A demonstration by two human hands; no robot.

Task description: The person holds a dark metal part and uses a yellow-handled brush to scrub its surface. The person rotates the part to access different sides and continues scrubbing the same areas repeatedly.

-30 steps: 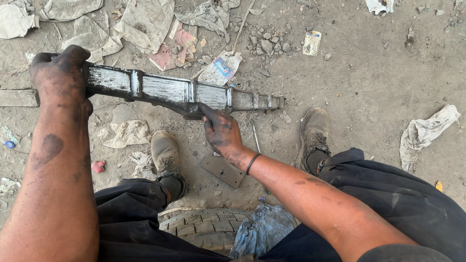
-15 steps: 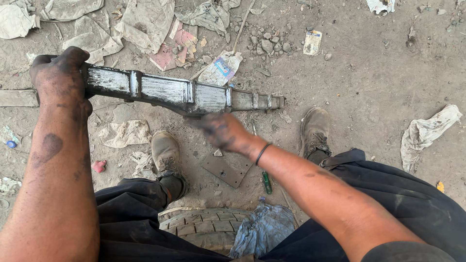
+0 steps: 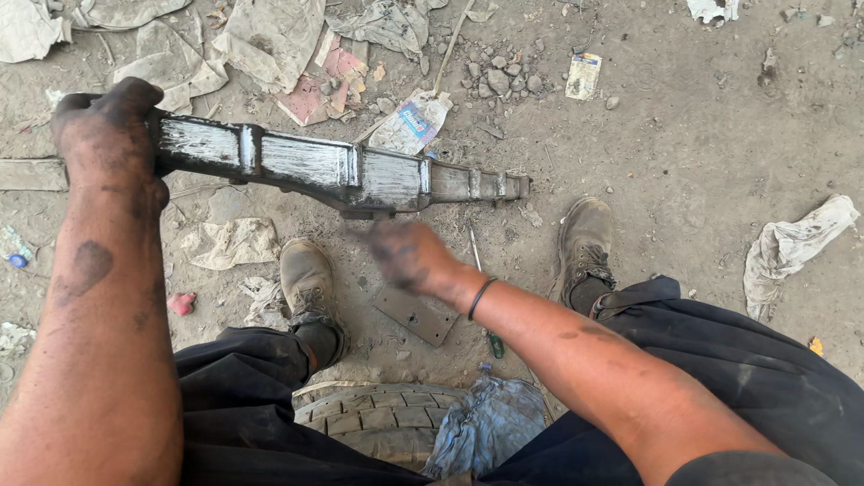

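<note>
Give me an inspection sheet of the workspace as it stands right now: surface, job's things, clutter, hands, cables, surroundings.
Surface: bare dirt ground, dusty, with small stones.
Job's things: long stepped metal bar, held level above the ground; flat metal plate on the ground between the boots.
Clutter: dirty rags, paper scraps, a white cloth, a screwdriver beside the plate.
Hands: left hand grips the bar's left end; right hand just under the bar's middle, blurred, contact unclear.
Cables: nothing seen.
Surroundings: tyre under the seated person, blue cloth on it, two worn boots.
</note>
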